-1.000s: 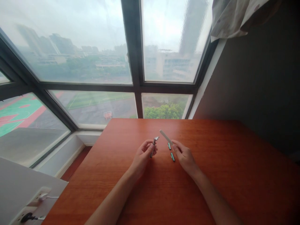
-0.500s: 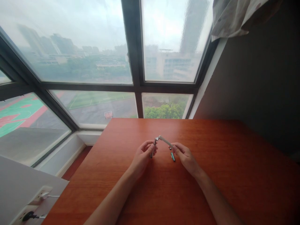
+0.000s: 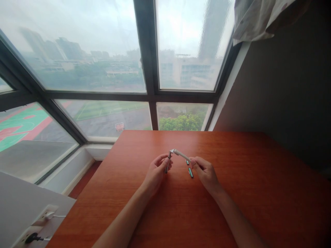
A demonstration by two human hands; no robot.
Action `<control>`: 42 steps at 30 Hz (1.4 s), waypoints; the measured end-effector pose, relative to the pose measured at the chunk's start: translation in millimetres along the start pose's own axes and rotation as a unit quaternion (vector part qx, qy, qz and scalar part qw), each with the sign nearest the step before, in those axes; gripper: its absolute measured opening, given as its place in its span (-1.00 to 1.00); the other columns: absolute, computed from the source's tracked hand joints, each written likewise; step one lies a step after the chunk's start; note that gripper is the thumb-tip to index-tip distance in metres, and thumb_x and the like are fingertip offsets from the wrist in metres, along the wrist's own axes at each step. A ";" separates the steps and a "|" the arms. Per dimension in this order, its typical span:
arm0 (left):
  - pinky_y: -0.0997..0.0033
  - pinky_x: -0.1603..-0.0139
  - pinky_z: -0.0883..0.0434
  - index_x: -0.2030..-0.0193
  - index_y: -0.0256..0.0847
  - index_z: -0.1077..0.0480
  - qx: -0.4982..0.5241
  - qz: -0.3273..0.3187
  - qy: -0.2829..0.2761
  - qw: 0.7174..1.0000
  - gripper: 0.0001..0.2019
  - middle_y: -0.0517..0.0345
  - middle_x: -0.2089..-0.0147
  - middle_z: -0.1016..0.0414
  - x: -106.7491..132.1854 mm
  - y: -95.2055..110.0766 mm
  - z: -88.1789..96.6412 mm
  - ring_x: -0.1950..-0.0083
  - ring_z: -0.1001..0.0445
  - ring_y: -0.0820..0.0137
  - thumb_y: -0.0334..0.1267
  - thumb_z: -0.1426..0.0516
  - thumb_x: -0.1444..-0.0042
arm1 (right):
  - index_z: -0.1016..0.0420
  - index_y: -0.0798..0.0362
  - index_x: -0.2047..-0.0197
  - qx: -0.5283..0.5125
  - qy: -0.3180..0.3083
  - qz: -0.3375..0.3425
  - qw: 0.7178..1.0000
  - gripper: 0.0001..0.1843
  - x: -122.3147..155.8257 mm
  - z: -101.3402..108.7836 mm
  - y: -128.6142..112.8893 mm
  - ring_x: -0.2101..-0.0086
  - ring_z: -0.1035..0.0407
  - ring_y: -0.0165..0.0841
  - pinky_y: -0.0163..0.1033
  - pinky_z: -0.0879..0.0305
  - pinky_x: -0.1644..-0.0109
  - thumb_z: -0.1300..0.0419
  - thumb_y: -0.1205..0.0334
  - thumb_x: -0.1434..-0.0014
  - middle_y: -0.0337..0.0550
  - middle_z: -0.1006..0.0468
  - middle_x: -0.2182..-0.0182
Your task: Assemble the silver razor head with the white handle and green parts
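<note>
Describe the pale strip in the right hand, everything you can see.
The strip is thin, narrow and pale grey; its material cannot be told. The right hand pinches its near end. It slants away and leftward above the table, its far end meeting the top of the small metal tool held in the left hand.

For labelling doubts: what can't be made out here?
- Head view: whether metal tool and pale strip touch at their tips; too small.
- Head view: metal tool's lower end, hidden in left hand; pale strip's near end, in right hand.
- Head view: what the green pieces are; too small.
</note>
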State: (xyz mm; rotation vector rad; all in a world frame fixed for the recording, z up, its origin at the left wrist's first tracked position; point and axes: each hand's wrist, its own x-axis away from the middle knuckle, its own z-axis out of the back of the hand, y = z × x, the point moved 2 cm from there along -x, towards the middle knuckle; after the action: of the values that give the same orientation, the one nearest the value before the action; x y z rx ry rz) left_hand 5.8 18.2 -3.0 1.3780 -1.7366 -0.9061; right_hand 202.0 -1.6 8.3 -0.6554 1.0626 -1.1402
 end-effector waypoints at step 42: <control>0.49 0.31 -0.28 0.20 -0.26 -0.49 0.010 0.009 -0.011 1.000 -0.69 0.09 0.39 -0.49 1.0 -1.7 0.0 0.36 -0.40 0.45 -0.16 -0.32 0.08 | -0.57 0.09 0.24 -0.008 0.025 0.016 1.000 -0.61 -0.3 -0.6 6.1 0.46 -0.29 -0.38 -0.32 -0.16 0.41 -0.03 0.00 -0.25 -0.18 -0.44 0.47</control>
State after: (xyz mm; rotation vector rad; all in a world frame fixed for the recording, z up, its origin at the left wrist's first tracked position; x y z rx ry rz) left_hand 6.5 17.0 -4.4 1.3685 -1.7768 -0.8986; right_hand 203.9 0.7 2.9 -0.6222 1.1219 -1.1263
